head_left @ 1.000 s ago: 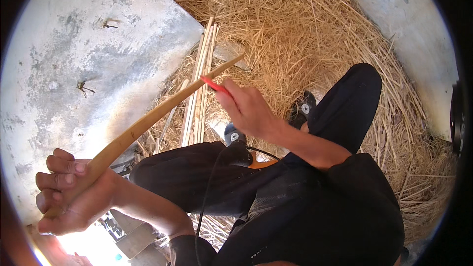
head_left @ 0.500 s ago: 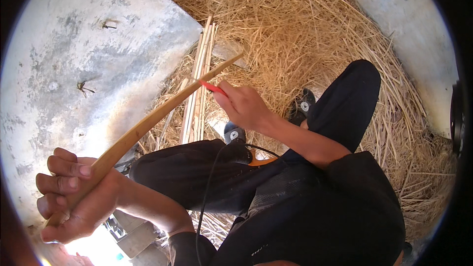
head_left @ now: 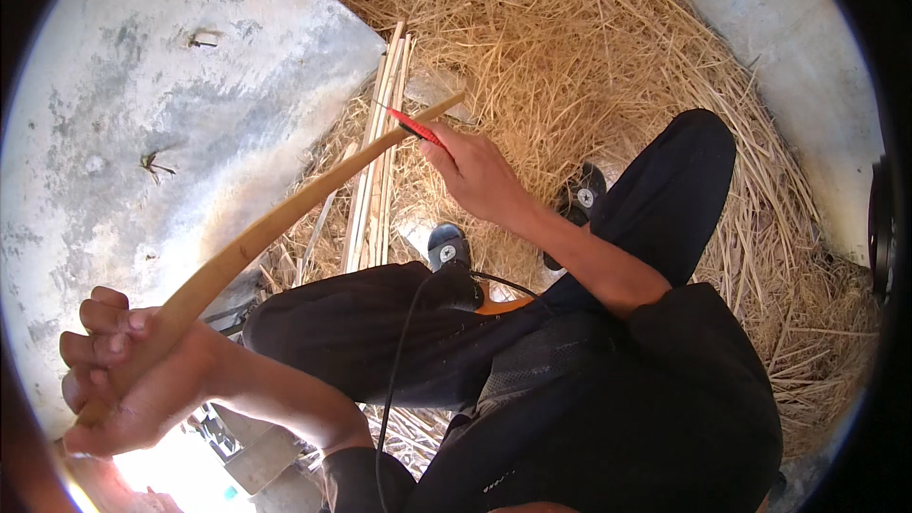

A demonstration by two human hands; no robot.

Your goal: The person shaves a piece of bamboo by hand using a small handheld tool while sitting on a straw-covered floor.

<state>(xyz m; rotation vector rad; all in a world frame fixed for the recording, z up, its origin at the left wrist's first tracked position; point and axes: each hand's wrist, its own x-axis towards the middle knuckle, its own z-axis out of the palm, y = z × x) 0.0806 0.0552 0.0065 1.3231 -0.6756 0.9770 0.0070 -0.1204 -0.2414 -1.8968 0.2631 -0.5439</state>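
Observation:
My left hand (head_left: 142, 370) is closed round the near end of a long, flat bamboo strip (head_left: 271, 228), at the lower left. The strip slants up and away to the right, its far tip over the straw. In my right hand (head_left: 475, 176) is a knife with a red and black handle (head_left: 418, 125), gripped near the strip's far end. The knife's thin blade points up and left, across or just above the strip; whether it touches cannot be made out.
Several pale split strips (head_left: 380, 166) lie on the ground beyond the bamboo. Loose straw (head_left: 570, 47) covers the floor. A stained grey slab (head_left: 190, 85) stands at left, a pale wall (head_left: 788, 57) at right. A black cable (head_left: 399, 351) crosses my lap, near an orange seat edge (head_left: 502, 304).
My right hand has moved slightly up and to the right with the knife, and more of its handle and blade now shows. My left hand has shifted slightly left with the strip.

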